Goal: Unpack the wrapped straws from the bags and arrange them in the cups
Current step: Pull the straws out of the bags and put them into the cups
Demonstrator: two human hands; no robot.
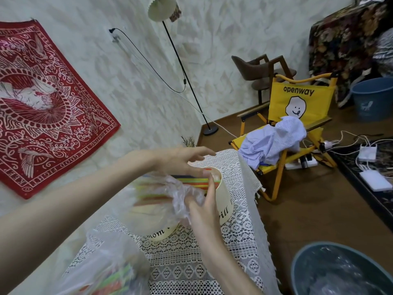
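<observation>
Straws [191, 181] — right hand [204, 206] gripping bag [161, 201]

Clear crumpled bag [161, 201] of coloured straws [191, 183] lying level at centre, straw ends entering cream cup [223, 201] at its 3 o'clock, second cream cup [157, 233] at 6 o'clock, another straw bag [106, 271] at 7 o'clock
</observation>
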